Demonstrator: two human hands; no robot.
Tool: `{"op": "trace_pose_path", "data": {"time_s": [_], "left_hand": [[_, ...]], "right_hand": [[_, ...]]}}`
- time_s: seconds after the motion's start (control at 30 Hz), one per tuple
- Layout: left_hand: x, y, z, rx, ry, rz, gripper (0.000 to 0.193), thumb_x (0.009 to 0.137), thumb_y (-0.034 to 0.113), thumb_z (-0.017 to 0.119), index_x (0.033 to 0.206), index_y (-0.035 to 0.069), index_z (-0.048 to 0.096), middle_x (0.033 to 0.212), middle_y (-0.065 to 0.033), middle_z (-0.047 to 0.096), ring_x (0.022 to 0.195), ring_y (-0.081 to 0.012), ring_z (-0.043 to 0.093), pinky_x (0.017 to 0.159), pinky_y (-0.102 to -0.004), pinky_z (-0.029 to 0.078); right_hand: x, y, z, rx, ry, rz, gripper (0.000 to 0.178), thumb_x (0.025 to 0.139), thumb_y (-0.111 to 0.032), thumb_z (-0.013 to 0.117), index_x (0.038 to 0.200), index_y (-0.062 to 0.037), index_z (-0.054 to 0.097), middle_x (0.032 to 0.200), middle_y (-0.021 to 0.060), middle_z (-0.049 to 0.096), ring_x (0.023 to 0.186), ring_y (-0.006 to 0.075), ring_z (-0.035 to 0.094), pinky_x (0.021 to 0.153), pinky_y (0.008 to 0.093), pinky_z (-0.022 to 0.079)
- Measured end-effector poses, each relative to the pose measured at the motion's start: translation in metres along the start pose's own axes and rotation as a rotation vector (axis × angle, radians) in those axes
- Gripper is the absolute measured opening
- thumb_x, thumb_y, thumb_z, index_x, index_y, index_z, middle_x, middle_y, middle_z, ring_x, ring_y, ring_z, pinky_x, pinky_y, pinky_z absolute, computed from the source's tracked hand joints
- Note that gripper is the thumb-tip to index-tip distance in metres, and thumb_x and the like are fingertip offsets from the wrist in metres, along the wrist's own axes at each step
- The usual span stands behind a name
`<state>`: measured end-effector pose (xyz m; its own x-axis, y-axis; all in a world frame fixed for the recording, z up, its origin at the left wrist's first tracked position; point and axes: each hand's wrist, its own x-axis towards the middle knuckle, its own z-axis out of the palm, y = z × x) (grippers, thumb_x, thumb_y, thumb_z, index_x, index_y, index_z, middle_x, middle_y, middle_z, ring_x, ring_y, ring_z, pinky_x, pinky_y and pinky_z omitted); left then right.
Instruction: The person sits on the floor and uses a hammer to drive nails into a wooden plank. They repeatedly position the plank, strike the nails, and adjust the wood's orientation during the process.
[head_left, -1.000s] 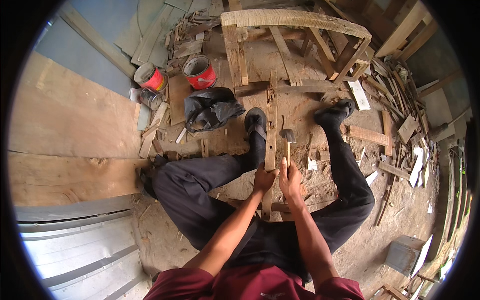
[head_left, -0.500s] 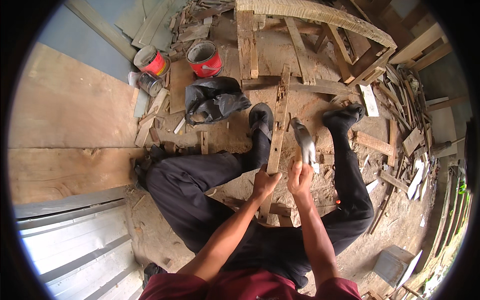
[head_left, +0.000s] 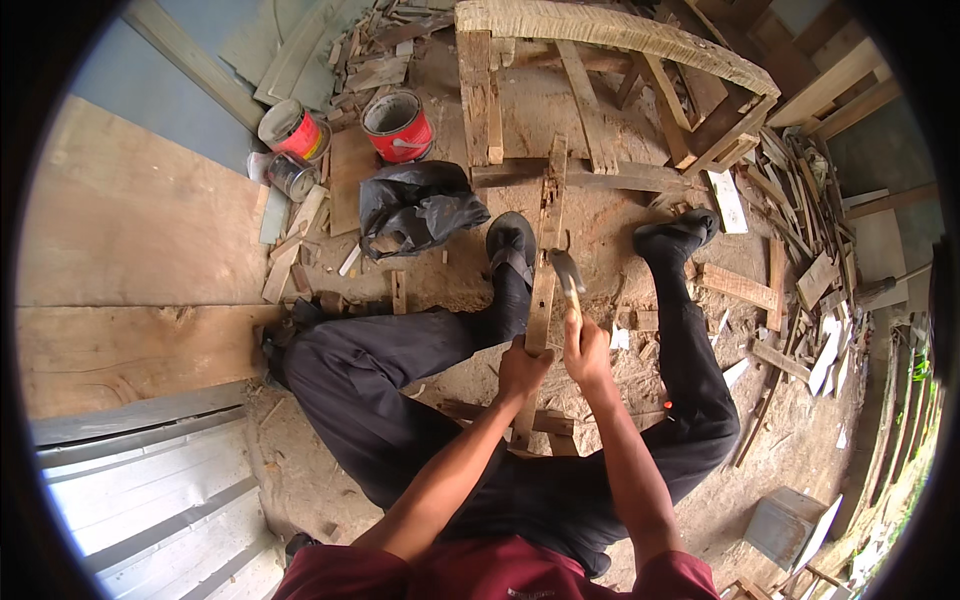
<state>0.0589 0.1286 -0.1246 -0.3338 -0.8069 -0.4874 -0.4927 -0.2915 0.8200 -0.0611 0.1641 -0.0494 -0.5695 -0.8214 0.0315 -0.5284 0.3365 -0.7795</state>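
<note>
A long, narrow wooden strip (head_left: pixel 541 305) with notches and holes runs away from me between my legs. My left hand (head_left: pixel 524 368) is wrapped round its near part and steadies it. In my right hand (head_left: pixel 588 350) is a claw hammer (head_left: pixel 568 275), gripped by its pale wooden handle. The metal head lies right beside the strip's right edge; whether it touches the wood I cannot tell. Beneath the strip's near end is a short wooden block (head_left: pixel 556 422), partly hidden by the strip.
A wooden frame (head_left: pixel 620 22) stands ahead. At the left are a black plastic bag (head_left: pixel 420 208), a red paint bucket (head_left: pixel 397 128) and a second red tin (head_left: pixel 290 130). Scrap wood (head_left: pixel 735 285) litters the right side. A grey box (head_left: pixel 785 528) sits at lower right.
The hammer head has moved left and nearer, turning from off to the right to close beside the strip. My left hand keeps its hold. The whole view has shifted slightly.
</note>
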Motion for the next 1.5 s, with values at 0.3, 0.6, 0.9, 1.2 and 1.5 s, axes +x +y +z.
{"op": "trace_pose_path", "data": {"time_s": [0.3, 0.6, 0.9, 1.2, 1.5], "left_hand": [[0.009, -0.024, 0.014, 0.147, 0.033, 0.043, 0.060, 0.074, 0.037, 0.071, 0.112, -0.009, 0.057, 0.090, -0.0285, 0.070, 0.086, -0.0425, 0.070, 0.076, -0.0475, 0.056], [-0.001, 0.000, 0.007, 0.091, 0.015, -0.010, 0.063, 0.074, 0.036, 0.073, 0.118, -0.006, 0.057, 0.095, -0.0262, 0.071, 0.091, -0.0408, 0.070, 0.081, -0.0457, 0.055], [0.009, -0.020, 0.012, -0.057, -0.046, 0.192, 0.072, 0.082, 0.051, 0.076, 0.119, -0.007, 0.053, 0.101, -0.0255, 0.071, 0.092, -0.0367, 0.071, 0.081, -0.0406, 0.055], [-0.014, 0.014, 0.009, 0.022, 0.066, 0.095, 0.091, 0.077, 0.038, 0.084, 0.134, -0.009, 0.031, 0.121, -0.0311, 0.052, 0.120, -0.0395, 0.053, 0.099, -0.0453, 0.046], [-0.022, 0.002, 0.017, 0.305, 0.206, 0.363, 0.081, 0.076, 0.023, 0.085, 0.130, -0.009, 0.035, 0.121, -0.0268, 0.048, 0.112, -0.0421, 0.054, 0.086, -0.0487, 0.052]], "right_hand": [[0.008, -0.009, -0.011, 0.331, 0.113, -0.408, 0.044, 0.105, -0.038, 0.041, 0.078, -0.0059, 0.054, 0.057, 0.0025, 0.049, 0.045, 0.0136, 0.043, 0.038, 0.0297, 0.031], [-0.025, -0.006, -0.001, 0.271, -0.002, 0.001, 0.050, 0.105, -0.042, 0.044, 0.083, 0.0019, 0.055, 0.059, 0.0157, 0.054, 0.055, 0.0252, 0.060, 0.052, 0.0385, 0.044], [-0.055, 0.047, 0.008, 0.571, 0.110, 0.549, 0.043, 0.101, -0.047, 0.055, 0.075, -0.0137, 0.046, 0.056, -0.0078, 0.037, 0.041, 0.0036, 0.033, 0.036, 0.0241, 0.026], [-0.054, 0.051, -0.001, 0.618, 0.140, 0.629, 0.045, 0.101, -0.047, 0.054, 0.079, -0.0087, 0.053, 0.056, -0.0056, 0.038, 0.042, 0.0060, 0.037, 0.037, 0.0262, 0.029], [-0.061, 0.070, -0.002, 0.492, 0.096, 0.645, 0.054, 0.100, -0.049, 0.053, 0.078, -0.0005, 0.057, 0.057, 0.0006, 0.046, 0.045, 0.0118, 0.048, 0.041, 0.0310, 0.039]]}}
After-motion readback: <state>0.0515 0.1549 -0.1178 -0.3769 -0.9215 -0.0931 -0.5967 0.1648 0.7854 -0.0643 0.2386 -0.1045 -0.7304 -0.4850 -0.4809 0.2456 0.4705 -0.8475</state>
